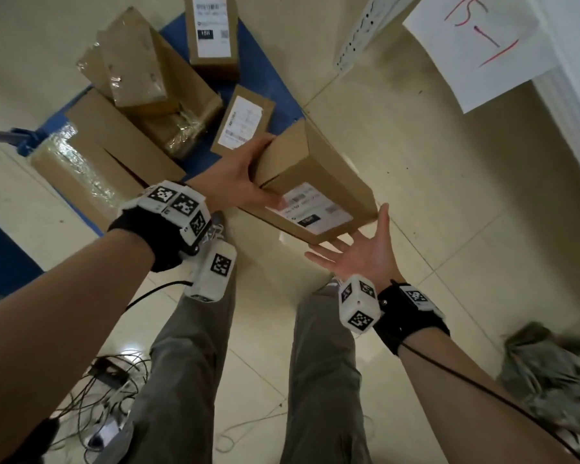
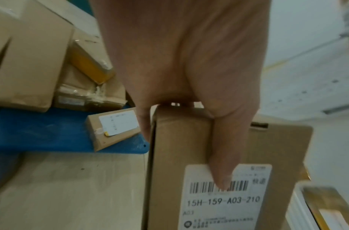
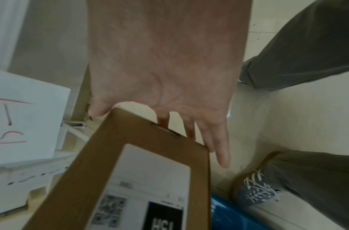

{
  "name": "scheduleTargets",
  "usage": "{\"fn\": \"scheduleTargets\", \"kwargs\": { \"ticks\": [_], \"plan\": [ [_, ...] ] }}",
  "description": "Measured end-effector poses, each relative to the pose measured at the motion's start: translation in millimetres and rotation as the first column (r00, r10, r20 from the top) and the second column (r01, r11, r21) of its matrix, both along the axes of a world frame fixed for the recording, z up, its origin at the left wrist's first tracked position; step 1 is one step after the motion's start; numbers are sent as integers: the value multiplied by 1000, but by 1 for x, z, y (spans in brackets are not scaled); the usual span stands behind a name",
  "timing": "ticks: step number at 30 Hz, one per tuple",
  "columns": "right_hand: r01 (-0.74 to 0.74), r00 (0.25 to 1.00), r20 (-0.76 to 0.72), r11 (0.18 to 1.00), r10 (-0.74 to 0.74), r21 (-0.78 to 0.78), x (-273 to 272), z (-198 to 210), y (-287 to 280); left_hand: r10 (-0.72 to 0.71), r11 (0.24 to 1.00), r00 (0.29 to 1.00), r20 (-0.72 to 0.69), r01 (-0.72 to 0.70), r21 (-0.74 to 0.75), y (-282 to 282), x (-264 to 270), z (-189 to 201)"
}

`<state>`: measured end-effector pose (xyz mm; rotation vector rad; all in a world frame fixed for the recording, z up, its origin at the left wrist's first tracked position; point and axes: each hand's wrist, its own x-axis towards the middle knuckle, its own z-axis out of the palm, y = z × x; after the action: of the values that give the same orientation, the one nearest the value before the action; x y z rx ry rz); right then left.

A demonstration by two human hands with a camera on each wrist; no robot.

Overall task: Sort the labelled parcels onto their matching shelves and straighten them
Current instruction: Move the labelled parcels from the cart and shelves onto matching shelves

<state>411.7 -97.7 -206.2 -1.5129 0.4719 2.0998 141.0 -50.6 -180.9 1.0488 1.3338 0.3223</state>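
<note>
Left hand (image 1: 238, 182) gripping the labelled cardboard parcel (image 1: 318, 189), thumb pinching its label face. Right hand (image 1: 365, 252) spread flat, cupping the parcel's near end. Long axis running away toward the blue pallet (image 1: 265, 72).

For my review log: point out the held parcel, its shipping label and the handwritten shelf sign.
held parcel (image 1: 318, 169), head view, brown top face.
shipping label (image 2: 227, 202), left wrist view, printed code line.
shelf sign (image 1: 476, 45), head view, white sheet.

Black wrist straps (image 1: 412, 321) carry white camera blocks (image 1: 359, 304) printed with square markers; grey trousers (image 1: 322, 380), blue laced trainers (image 3: 254, 193).
</note>
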Motion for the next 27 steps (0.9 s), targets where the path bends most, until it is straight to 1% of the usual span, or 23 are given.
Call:
{"fn": "scheduleTargets", "kwargs": {
  "ticks": [1, 3, 5, 6, 9, 11, 12, 13, 14, 16, 17, 18, 19, 20, 21, 22, 23, 24, 25, 26, 27],
  "plan": [
    [1, 1000, -15, 1000, -1, 0, 2, 1, 1, -62, 996, 998, -9, 63, 68, 1, 4, 3],
    [16, 1000, 12, 1000, -16, 4, 5, 1, 3, -145, 962, 987, -67, 157, 224, 0, 15, 9],
    [51, 998, 46, 999, -51, -13, 5, 0, 4, -190, 892, 967, -168, 242, 381, -3, 26, 16],
    [80, 996, 49, 997, -79, -21, 6, 0, 4, -210, 856, 955, -211, 283, 432, -4, 31, 18],
    [123, 992, 40, 992, -123, -10, 14, -6, 5, -292, 741, 903, -316, 423, 522, -9, 44, 22],
    [102, 994, 38, 995, -102, 10, 17, -7, 7, -316, 668, 876, -365, 479, 569, -13, 49, 22],
    [91, 993, 70, 996, -92, 8, 18, -6, 9, -319, 626, 862, -393, 503, 596, -15, 51, 20],
    [83, 990, 111, 997, -83, 10, 18, -4, 12, -326, 590, 842, -430, 536, 603, -15, 51, 16],
    [78, 982, 168, 997, -82, 28, 20, -2, 15, -341, 576, 819, -463, 571, 585, -16, 49, 9],
    [95, 954, 274, 991, -118, 96, 23, 0, 23, -417, 621, 763, -494, 637, 458, -15, 39, -6],
    [95, 946, 294, 985, -134, 143, 24, 0, 26, -469, 662, 734, -492, 661, 355, -15, 34, -12],
    [69, 943, 307, 978, -129, 199, 24, 1, 29, -509, 710, 723, -466, 659, 247, -15, 33, -16],
    [15, 939, 327, 965, -104, 262, 24, 1, 31, -508, 784, 763, -401, 602, 151, -15, 35, -18],
    [-55, 932, 355, 944, -69, 326, 22, 2, 32, -430, 880, 853, -296, 470, 74, -15, 40, -19],
    [-124, 924, 380, 913, -36, 389, 19, 4, 34, -260, 964, 949, -175, 264, -2, -13, 46, -18],
    [-192, 915, 403, 875, -4, 444, 15, 6, 35, -40, 995, 996, -80, 32, -98, -10, 53, -15],
    [-252, 906, 423, 833, 24, 493, 13, 8, 36, 163, 965, 986, -20, -164, -205, -6, 59, -12],
    [-320, 891, 450, 783, 57, 533, 10, 11, 37, 325, 903, 945, 28, -302, -305, -2, 64, -10],
    [-399, 866, 491, 724, 95, 563, 8, 12, 38, 451, 831, 891, 62, -393, -393, 2, 66, -6],
    [-492, 827, 546, 646, 136, 583, 6, 13, 38, 545, 763, 834, 90, -448, -467, 6, 67, 0],
    [-588, 775, 608, 551, 174, 592, 6, 14, 38, 604, 711, 789, 114, -468, -525, 8, 68, 3]
  ]
}}
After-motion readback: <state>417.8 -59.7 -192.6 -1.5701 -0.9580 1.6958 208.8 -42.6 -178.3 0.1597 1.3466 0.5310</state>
